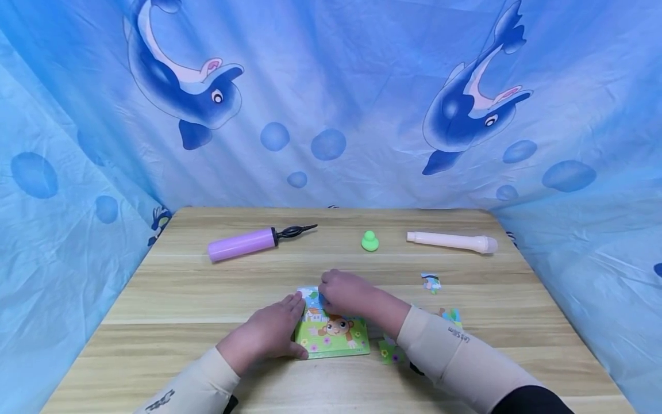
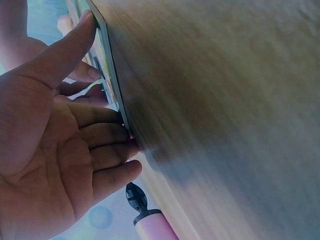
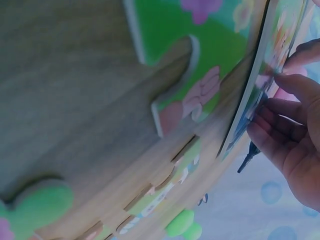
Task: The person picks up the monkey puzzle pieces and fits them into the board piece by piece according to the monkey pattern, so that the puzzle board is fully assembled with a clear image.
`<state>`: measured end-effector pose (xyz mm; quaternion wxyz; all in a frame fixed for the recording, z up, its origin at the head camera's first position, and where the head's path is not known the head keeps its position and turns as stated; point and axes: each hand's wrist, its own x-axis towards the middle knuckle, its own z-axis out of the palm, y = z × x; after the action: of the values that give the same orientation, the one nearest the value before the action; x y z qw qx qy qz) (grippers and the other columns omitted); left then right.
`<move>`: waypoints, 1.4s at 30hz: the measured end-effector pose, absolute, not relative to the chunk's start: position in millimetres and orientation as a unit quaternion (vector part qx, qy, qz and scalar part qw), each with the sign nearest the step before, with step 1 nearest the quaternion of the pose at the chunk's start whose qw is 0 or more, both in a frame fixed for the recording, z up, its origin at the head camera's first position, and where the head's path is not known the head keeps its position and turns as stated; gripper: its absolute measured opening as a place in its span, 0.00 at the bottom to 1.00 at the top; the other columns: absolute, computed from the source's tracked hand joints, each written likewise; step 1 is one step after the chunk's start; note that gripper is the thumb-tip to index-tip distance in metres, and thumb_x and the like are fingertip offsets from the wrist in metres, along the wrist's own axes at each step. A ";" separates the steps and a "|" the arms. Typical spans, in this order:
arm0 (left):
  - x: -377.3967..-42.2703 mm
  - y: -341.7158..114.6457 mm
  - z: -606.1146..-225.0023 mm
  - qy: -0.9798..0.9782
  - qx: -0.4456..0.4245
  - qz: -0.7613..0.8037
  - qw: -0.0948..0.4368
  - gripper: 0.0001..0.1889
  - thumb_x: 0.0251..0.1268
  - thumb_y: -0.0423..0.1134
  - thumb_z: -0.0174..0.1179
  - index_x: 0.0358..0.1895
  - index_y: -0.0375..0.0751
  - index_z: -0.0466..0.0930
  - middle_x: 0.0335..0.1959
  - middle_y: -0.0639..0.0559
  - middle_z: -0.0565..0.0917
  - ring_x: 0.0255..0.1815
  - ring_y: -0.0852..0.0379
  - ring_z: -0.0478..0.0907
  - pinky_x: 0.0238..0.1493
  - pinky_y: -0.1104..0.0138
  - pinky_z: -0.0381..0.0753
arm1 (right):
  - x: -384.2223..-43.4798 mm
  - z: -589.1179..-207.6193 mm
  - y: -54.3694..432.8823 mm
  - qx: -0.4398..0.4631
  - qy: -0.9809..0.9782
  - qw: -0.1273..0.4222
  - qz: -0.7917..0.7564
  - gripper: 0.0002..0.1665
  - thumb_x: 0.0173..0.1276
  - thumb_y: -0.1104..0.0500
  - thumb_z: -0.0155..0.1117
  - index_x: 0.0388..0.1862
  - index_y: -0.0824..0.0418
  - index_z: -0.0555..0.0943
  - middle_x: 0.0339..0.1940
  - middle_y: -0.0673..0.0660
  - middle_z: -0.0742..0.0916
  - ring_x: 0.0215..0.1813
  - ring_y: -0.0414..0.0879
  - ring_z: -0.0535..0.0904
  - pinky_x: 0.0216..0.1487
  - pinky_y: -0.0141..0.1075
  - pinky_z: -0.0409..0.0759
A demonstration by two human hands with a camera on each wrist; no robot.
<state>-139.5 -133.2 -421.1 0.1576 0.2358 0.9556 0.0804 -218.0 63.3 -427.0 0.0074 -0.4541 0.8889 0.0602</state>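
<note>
Curtained-off space, dolphin-print blue drapes (image 1: pixel 383 115) on three sides, wooden tabletop (image 1: pixel 170 293)

One rectangular monkey-print puzzle (image 1: pixel 335 336); around it, at least three flat multicoloured loose pieces (image 1: pixel 430 282), 2–4 o'clock. One purple cylindrical pump (image 1: pixel 243 245), 10 o'clock; one green knobbed toy (image 1: pixel 369 242), 1; one pale microphone-shaped wand (image 1: pixel 447 240), 2.

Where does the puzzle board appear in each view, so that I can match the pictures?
Head: puzzle board low, near the middle, left hand at its left edge.
Left wrist: board at upper left, almost edge-on.
Right wrist: board at upper right, steeply slanted, beside the right hand.
Shared landmark: black pump nozzle, in all three.
</note>
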 end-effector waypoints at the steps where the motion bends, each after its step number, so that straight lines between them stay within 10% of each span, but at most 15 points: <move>1: -139.6 -133.2 -421.1 0.956 0.235 0.081 0.158 0.58 0.44 0.64 0.72 0.73 0.30 0.59 0.76 0.36 0.60 0.76 0.39 0.58 0.72 0.49 0.64 | -217.5 -427.5 63.1 -0.455 0.888 0.004 0.063 0.12 0.69 0.51 0.61 0.43 0.56 0.85 0.32 0.46 0.77 0.33 0.38 0.70 0.35 0.27 0.75; 30: -135.8 -133.8 -418.9 0.956 0.233 0.080 0.162 0.58 0.43 0.64 0.72 0.73 0.31 0.60 0.76 0.37 0.60 0.76 0.39 0.59 0.71 0.49 0.65 | -221.8 -420.4 68.2 -0.411 0.903 0.120 -0.039 0.12 0.71 0.51 0.63 0.47 0.55 0.86 0.37 0.46 0.79 0.37 0.38 0.74 0.39 0.30 0.77; 42: -138.3 -131.6 -417.2 0.957 0.230 0.080 0.157 0.58 0.44 0.64 0.73 0.73 0.30 0.59 0.76 0.37 0.59 0.76 0.39 0.58 0.72 0.49 0.64 | -243.5 -394.3 165.0 -0.356 0.929 0.032 -0.094 0.21 0.70 0.55 0.64 0.57 0.65 0.81 0.54 0.59 0.84 0.57 0.54 0.80 0.60 0.47 0.78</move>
<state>-138.3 -131.6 -417.2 0.1572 0.2304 0.9570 0.0797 -243.5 165.0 -394.3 0.0318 -0.3556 0.9293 -0.0939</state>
